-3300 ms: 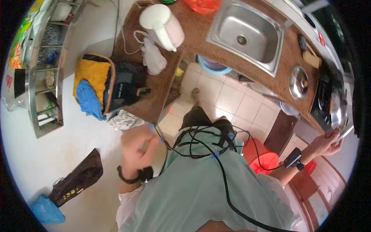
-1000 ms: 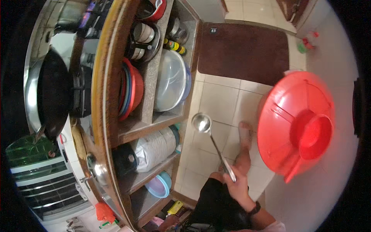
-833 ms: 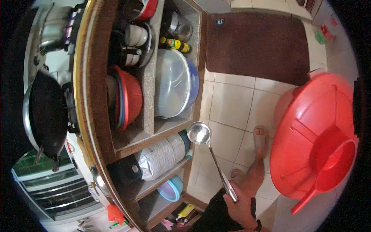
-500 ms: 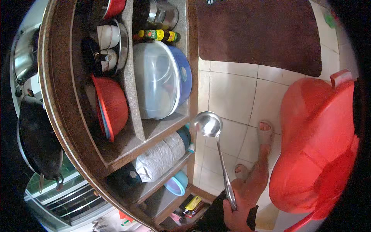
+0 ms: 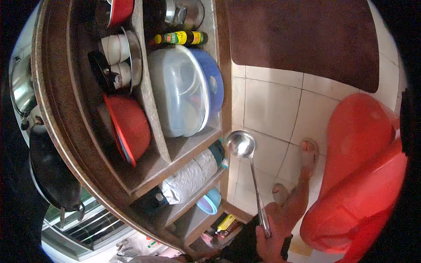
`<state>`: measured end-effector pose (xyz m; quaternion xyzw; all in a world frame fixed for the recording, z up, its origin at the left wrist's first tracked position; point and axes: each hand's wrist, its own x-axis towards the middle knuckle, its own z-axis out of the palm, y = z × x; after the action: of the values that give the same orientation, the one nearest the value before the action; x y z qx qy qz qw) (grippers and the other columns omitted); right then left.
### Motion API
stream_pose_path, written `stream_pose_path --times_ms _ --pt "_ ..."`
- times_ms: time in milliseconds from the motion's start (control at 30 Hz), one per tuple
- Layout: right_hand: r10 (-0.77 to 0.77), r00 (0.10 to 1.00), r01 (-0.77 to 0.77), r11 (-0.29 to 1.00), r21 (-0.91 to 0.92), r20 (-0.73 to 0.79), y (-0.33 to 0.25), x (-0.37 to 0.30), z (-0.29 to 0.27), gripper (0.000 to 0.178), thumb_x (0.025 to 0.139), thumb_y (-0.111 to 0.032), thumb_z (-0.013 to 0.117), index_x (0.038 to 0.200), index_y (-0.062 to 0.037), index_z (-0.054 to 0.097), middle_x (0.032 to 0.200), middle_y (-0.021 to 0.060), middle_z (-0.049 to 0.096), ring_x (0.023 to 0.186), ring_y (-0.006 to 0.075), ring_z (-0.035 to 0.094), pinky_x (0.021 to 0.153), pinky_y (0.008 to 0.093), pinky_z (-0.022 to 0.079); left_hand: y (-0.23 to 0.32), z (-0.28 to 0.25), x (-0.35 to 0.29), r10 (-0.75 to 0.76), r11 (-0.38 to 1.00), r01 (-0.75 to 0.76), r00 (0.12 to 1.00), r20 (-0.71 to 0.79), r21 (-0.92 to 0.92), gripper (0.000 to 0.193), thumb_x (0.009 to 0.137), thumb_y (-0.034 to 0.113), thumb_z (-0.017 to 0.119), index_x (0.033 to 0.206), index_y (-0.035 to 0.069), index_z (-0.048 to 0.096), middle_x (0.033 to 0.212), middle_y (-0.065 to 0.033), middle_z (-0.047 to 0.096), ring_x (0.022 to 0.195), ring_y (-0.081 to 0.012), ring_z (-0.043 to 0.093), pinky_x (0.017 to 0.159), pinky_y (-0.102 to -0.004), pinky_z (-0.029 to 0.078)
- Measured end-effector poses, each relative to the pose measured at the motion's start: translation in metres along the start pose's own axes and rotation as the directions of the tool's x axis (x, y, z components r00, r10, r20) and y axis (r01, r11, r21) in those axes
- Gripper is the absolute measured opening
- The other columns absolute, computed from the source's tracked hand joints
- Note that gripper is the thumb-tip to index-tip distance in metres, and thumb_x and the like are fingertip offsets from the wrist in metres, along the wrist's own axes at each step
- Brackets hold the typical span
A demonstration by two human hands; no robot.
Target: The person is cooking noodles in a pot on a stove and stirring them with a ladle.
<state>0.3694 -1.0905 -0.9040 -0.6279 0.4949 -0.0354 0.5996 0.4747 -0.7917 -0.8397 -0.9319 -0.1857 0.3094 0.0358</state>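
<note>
Okay, ladle's in hand and the view has swung right round

So I'm watching the head feed from my end. About three seconds ago it was showing the sink, with the right hand way out by the stove. Now I'm looking at a brown-edged open cabinet with grey dividers, and that hand has the long-handled, round-bowled silver metal ladle. Fingers curled round the end of the handle, thumb lying along it. Left hand? Not visible, so I can't tell what it's up to.

The ladle sticks out over the pale square floor tiles, cup side facing the camera, just beside the cabinet edge. I can't tell whether they're touching. Compared with a second ago, the big red plastic tub has slid toward the right rim, and the blue basin with the clear domed cover shows bigger.

My read: picking up is done and this is the carrying bit. The grip looks steady, but with it that far back, the bowl could knock the cabinet.
</note>
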Motion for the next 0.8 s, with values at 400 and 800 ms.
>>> stream_pose_path --times_ms 400,800 --pt "0.231 0.972 -0.194 0.890 0.413 -0.040 -0.049 0.058 0.084 0.038 0.098 -0.013 0.060 0.132 -0.0008 0.051 0.089 0.0000 0.055 0.069 0.0058 0.050 0.057 0.0228 0.041 0.346 -0.065 0.088 0.662 0.722 -0.427 0.654 0.365 -0.545 0.024 0.102 0.021 0.053 0.107 0.001 0.066 0.092 -0.0091 0.069 0.083 -0.0134 0.062 0.075 -0.0292 0.050" --pt "0.102 0.951 0.174 0.607 0.775 -0.293 -0.030 0.275 0.079 0.036 0.100 -0.013 0.061 0.130 -0.0075 0.044 0.096 0.0004 0.056 0.064 0.0037 0.047 0.053 0.0186 0.039 0.665 -0.030 0.324 0.505 0.643 -0.766 0.391 -0.769 0.033 0.063 0.081 0.016 0.071 0.127 -0.012 0.039 0.125 -0.0356 0.045 0.119 -0.0487 0.043 0.105 -0.0545 0.034"
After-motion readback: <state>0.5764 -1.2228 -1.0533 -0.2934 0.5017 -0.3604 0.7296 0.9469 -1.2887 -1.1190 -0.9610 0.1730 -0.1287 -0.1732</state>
